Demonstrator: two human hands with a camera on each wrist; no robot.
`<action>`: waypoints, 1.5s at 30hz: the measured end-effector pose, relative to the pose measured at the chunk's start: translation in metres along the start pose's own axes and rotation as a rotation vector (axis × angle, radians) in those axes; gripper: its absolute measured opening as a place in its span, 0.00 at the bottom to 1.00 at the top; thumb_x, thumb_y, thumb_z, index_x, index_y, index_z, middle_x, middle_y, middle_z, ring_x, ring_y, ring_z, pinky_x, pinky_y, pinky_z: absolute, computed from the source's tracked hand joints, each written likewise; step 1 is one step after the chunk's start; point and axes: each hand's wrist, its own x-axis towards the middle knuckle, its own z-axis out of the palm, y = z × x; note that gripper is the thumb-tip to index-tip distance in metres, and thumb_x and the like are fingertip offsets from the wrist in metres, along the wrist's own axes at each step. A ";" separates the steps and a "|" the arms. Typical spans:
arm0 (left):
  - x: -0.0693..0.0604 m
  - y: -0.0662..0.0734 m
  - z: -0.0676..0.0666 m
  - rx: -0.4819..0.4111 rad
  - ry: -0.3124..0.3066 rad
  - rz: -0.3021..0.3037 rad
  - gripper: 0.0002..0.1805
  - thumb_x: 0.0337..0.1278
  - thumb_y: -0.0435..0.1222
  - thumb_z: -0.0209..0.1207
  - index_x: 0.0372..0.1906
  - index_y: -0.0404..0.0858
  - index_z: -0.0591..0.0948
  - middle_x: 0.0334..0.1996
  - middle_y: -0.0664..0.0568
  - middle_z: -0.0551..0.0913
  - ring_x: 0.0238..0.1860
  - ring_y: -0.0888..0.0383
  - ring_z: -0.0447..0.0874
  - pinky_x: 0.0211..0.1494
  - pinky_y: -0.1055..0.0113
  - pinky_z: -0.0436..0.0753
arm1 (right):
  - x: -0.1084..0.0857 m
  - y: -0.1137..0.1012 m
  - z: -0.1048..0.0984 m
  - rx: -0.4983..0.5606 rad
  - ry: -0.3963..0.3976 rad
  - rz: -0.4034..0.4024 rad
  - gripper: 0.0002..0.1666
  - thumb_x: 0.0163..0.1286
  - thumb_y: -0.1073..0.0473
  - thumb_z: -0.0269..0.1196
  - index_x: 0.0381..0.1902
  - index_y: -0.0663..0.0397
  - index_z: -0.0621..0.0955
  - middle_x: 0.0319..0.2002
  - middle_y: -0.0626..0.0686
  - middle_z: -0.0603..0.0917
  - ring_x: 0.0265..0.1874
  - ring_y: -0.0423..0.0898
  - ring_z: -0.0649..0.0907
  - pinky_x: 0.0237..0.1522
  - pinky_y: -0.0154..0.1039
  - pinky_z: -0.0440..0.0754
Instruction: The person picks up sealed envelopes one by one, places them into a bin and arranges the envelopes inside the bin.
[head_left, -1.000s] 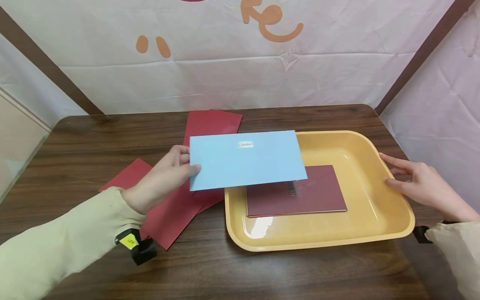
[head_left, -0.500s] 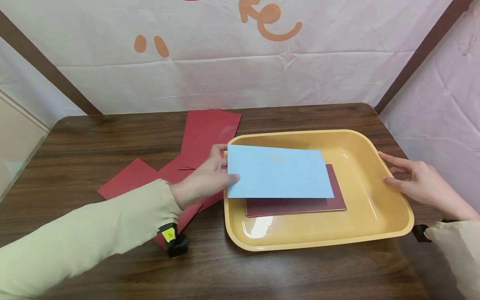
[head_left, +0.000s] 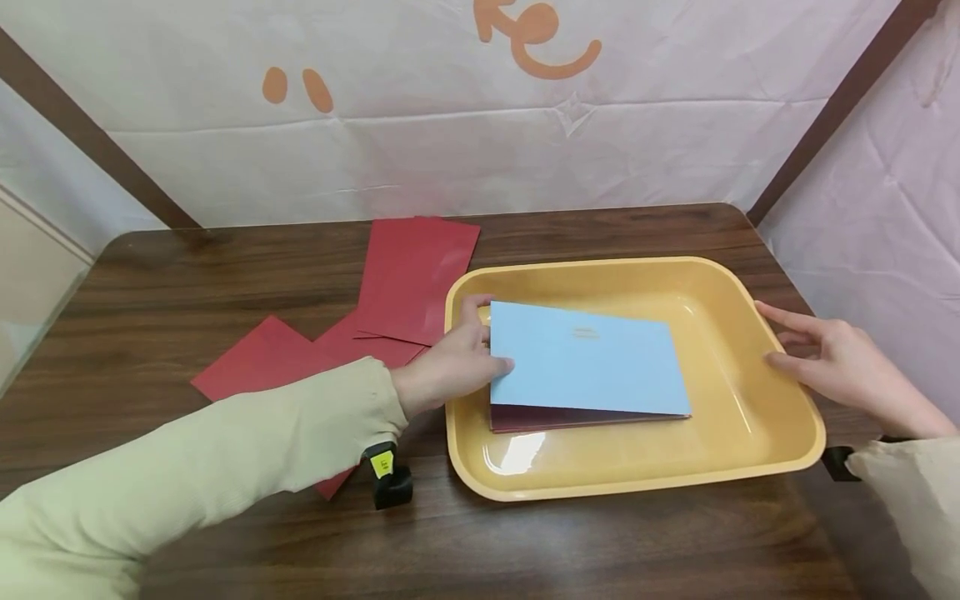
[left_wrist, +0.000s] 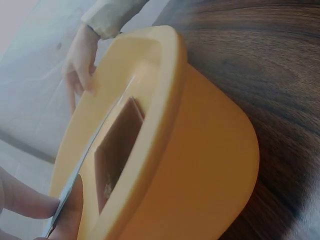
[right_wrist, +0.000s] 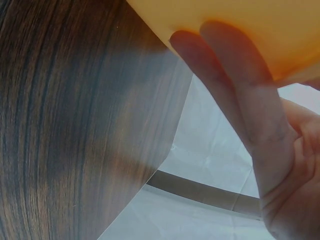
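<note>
My left hand [head_left: 457, 358] pinches the left edge of a light blue envelope [head_left: 592, 362] with small gold print, thumb on top and fingers beneath. The envelope sits tilted over a dark maroon stack of flat pieces [head_left: 517, 419] in a yellow tray [head_left: 600, 485], mostly covering it. From the left wrist, the envelope [left_wrist: 95, 142] appears edge-on, with a gap between it and the maroon stack [left_wrist: 120, 145]. At the tray's right end, my right hand [head_left: 843, 367] grips the rim, thumb inside; its fingers [right_wrist: 245, 85] press the outer wall in the right wrist view.
Several red envelopes [head_left: 416, 275] lie overlapping on the dark wooden table [head_left: 262, 267], left of the tray, partly under my left sleeve [head_left: 247, 462]. A pale printed curtain [head_left: 435, 158] hangs behind the table's back edge.
My left hand has carried the blue envelope rightward and down, from beside and over the tray's left side onto the maroon stack. The right hand keeps its grip on the tray.
</note>
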 end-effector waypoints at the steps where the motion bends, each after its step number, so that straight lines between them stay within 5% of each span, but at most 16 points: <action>1: 0.001 0.000 0.001 0.015 0.005 0.004 0.44 0.60 0.25 0.54 0.71 0.39 0.38 0.55 0.35 0.76 0.41 0.52 0.82 0.54 0.62 0.75 | 0.000 0.000 0.000 0.002 -0.001 0.000 0.37 0.64 0.62 0.64 0.70 0.58 0.65 0.41 0.69 0.85 0.24 0.25 0.80 0.25 0.27 0.74; 6: 0.004 -0.002 0.006 0.107 0.038 0.004 0.46 0.58 0.26 0.56 0.72 0.38 0.39 0.46 0.37 0.80 0.24 0.58 0.74 0.39 0.68 0.73 | 0.001 -0.001 0.000 0.011 0.002 -0.005 0.37 0.64 0.62 0.64 0.70 0.58 0.65 0.40 0.68 0.85 0.24 0.25 0.80 0.25 0.25 0.73; 8: 0.003 -0.002 0.007 0.159 0.051 0.001 0.46 0.58 0.26 0.56 0.72 0.39 0.40 0.34 0.41 0.80 0.18 0.58 0.67 0.31 0.69 0.70 | 0.001 -0.001 0.000 0.013 0.004 -0.006 0.37 0.64 0.62 0.64 0.70 0.58 0.66 0.40 0.68 0.85 0.24 0.25 0.80 0.25 0.25 0.73; 11: 0.002 0.000 0.008 0.277 0.062 -0.009 0.45 0.58 0.29 0.58 0.72 0.38 0.42 0.19 0.49 0.71 0.14 0.58 0.60 0.25 0.69 0.65 | 0.001 -0.002 0.000 0.016 0.001 -0.005 0.37 0.64 0.62 0.64 0.70 0.59 0.65 0.40 0.68 0.85 0.24 0.25 0.80 0.25 0.25 0.73; 15: 0.000 0.003 0.009 0.430 0.054 -0.026 0.43 0.59 0.31 0.59 0.71 0.35 0.44 0.12 0.53 0.62 0.12 0.59 0.57 0.22 0.70 0.63 | 0.001 -0.002 0.000 0.014 -0.009 -0.002 0.37 0.64 0.62 0.64 0.70 0.59 0.65 0.41 0.69 0.85 0.24 0.25 0.80 0.24 0.28 0.74; 20: 0.002 0.005 0.012 0.554 0.051 -0.073 0.45 0.57 0.32 0.62 0.69 0.30 0.43 0.16 0.48 0.71 0.14 0.57 0.67 0.23 0.70 0.68 | 0.001 -0.003 0.001 0.004 -0.010 0.009 0.37 0.64 0.62 0.63 0.70 0.59 0.65 0.41 0.69 0.85 0.23 0.26 0.80 0.24 0.28 0.74; 29: 0.008 0.007 0.019 0.701 0.064 -0.179 0.45 0.59 0.32 0.58 0.71 0.26 0.41 0.44 0.37 0.75 0.35 0.51 0.76 0.36 0.65 0.76 | 0.001 -0.004 0.002 -0.009 -0.012 0.037 0.38 0.65 0.59 0.64 0.71 0.56 0.64 0.43 0.69 0.84 0.23 0.27 0.80 0.25 0.28 0.74; 45: 0.013 0.006 0.027 0.801 0.037 -0.212 0.33 0.58 0.32 0.57 0.62 0.26 0.54 0.41 0.37 0.71 0.24 0.50 0.74 0.18 0.69 0.75 | 0.002 -0.001 0.003 -0.016 -0.002 0.032 0.38 0.65 0.58 0.64 0.70 0.56 0.65 0.42 0.68 0.85 0.23 0.27 0.79 0.25 0.28 0.73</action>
